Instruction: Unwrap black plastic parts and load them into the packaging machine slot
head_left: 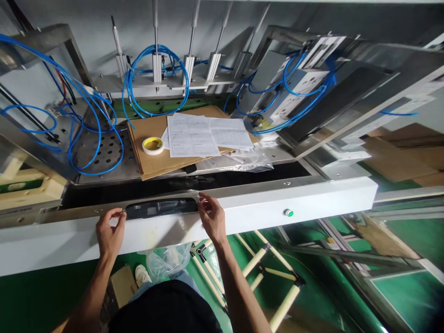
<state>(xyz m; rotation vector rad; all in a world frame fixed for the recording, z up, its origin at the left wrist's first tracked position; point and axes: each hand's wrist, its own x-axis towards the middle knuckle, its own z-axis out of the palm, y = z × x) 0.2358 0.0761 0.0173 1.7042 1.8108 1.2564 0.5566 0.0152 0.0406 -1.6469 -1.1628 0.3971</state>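
1. at the front edge of the machine, the left hand [110,231] and the right hand [212,217] sit at the two ends of a dark slot [161,208] let into the white front rail [312,203].
2. the slot lies in the rail's top face, just in front of the person, with something dark and glossy inside it; what that thing is i cannot tell.
3. the left fingers [120,216] are curled and pressed together at the slot's left end, thumb and forefinger seeming to pinch its rim. the right fingers [204,203] are bent, tips on the rim at the right end; whether they pinch anything i cannot tell.
4. what could go wrong, as i judge it: fingertips sit on a thin metal edge, so a slip could nip or scrape them. uneven pressure from the two hands could skew whatever sits in the slot.
5. the slot's long axis runs left to right along the rail, tilting slightly up to the right in this view, and it opens upward.
6. behind it on the worktop [104,152] lie cardboard sheets [152,162], printed papers [194,134], a roll of yellow tape [153,145] and loops of blue tubing [156,78]. a green button [288,212] sits on the rail to the right.
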